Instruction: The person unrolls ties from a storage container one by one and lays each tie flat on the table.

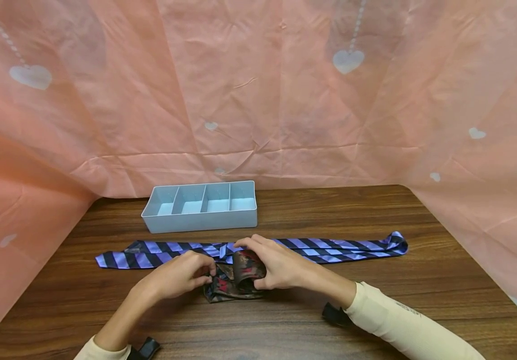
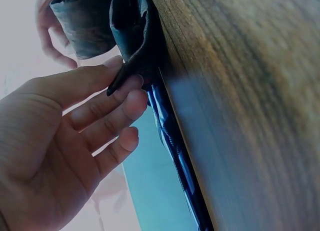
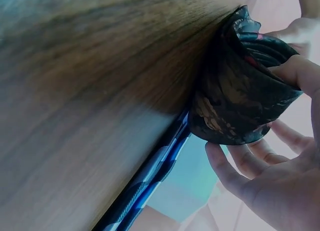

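Observation:
A dark necktie (image 1: 228, 291) with a brown and red pattern lies bunched near the middle of the table, part of it coiled into a roll. My right hand (image 1: 281, 265) grips that roll; the right wrist view shows the thumb inside the coil (image 3: 225, 101) and fingers along its outer edge. At the other end, my left hand (image 1: 172, 277) pinches a dark tip of the fabric (image 2: 134, 61) between thumb and forefinger. Just behind both hands stretches a purple and black striped necktie (image 1: 339, 249), laid sideways with its right end looped.
Behind the striped tie stands a light blue box (image 1: 204, 221) with several compartments, nothing seen in them. Pink cloth (image 1: 285, 100) with pale hearts hangs around the back and sides of the wooden table (image 1: 258, 332).

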A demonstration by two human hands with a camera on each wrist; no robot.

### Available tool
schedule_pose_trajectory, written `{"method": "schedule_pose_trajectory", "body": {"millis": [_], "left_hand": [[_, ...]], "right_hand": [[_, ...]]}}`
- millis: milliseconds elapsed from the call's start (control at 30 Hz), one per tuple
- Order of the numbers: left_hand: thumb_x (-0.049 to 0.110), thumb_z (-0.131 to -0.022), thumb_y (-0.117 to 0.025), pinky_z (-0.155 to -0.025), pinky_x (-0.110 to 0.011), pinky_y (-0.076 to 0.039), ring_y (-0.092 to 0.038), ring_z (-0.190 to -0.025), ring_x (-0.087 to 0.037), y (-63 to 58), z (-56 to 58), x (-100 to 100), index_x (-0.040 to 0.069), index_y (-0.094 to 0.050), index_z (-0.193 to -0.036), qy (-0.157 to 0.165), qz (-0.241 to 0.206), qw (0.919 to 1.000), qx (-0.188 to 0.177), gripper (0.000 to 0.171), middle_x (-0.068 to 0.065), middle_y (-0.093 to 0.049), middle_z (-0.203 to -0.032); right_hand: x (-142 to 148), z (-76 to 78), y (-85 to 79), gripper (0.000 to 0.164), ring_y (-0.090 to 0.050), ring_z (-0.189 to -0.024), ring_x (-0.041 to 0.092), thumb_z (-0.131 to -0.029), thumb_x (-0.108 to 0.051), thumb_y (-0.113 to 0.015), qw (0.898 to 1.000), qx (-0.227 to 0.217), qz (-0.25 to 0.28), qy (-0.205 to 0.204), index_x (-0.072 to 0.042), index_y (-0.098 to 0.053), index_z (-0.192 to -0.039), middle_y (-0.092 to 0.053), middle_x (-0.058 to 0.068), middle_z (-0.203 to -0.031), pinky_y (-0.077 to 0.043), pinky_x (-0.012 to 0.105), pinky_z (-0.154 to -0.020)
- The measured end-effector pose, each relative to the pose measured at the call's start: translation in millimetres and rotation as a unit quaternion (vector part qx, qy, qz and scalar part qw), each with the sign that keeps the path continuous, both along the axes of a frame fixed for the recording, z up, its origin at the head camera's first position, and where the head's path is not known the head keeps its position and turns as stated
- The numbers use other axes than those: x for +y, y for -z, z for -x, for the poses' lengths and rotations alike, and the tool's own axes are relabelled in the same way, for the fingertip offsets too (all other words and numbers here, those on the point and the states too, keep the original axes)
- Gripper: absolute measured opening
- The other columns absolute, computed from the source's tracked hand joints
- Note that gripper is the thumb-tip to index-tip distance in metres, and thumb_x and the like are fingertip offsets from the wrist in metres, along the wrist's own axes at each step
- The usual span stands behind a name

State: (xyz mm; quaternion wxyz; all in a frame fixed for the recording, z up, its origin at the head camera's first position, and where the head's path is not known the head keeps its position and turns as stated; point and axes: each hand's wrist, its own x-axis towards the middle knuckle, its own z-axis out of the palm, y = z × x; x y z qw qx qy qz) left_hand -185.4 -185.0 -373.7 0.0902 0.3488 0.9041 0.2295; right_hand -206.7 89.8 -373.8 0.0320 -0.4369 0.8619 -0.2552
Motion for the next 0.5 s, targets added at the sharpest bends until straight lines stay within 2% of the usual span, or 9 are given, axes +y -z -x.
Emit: {"method": "schedule_pose_trajectory", "body": {"millis": [200, 500], "left_hand": [[0.006, -0.095, -0.073, -0.059, -0.023, -0.043, -0.046, -0.064, 0.002, 1.2, 0.3, -1, 0.014, -0.068, -0.090, -0.002, -0.002, 1.0000, -0.002, 0.010, 0.014, -0.054, -0.072], [0.006, -0.094, -0.075, -0.057, -0.022, -0.042, -0.045, -0.063, 0.003, 0.6, -0.4, -2, 0.015, -0.066, -0.087, 0.002, -0.002, 1.0000, 0.008, 0.014, 0.014, -0.051, -0.069]], "right_hand": [[8, 0.2, 0.1, 0.086, -0.059, -0.103, 0.019, -0.072, -0.012, -0.087, 1.000, -0.007, 0.016, 0.004, -0.013, -0.048, -0.148, -0.057, 0.004, -0.126, -0.052, 0.033, -0.083], [16, 1.9, 0.3, 0.088, -0.059, -0.102, 0.019, -0.068, -0.011, -0.085, 1.000, 0.007, 0.027, 0.004, -0.013, -0.048, -0.148, -0.058, 0.004, -0.124, -0.052, 0.033, -0.082]]}}
